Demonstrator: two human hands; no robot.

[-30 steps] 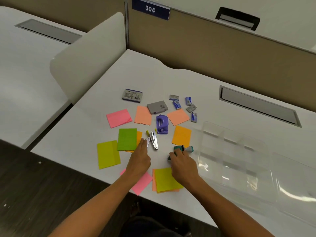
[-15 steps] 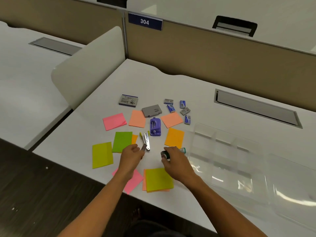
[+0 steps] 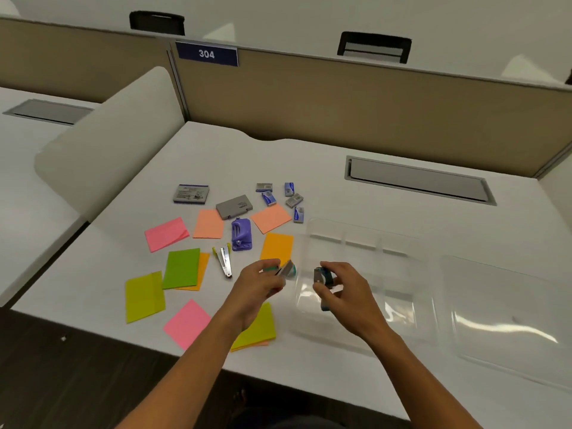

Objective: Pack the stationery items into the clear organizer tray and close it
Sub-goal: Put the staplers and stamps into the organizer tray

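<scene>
The clear organizer tray lies open on the white desk at the right, with its clear lid flat beside it. My right hand hovers over the tray's near-left part, shut on a small teal and dark stapler. My left hand is just left of the tray, pinching a small teal and silver stapler. On the desk lie a yellow and silver stapler, a purple punch, a grey case, a staple box and several small staple boxes.
Sticky-note pads in pink, green, yellow and orange are spread over the left half of the desk. A tan partition stands behind. A cable slot sits at the back right.
My right hand lifted a teal stapler off the desk and carried it right, over the tray. My left hand left the yellow stapler and closed on the other teal stapler.
</scene>
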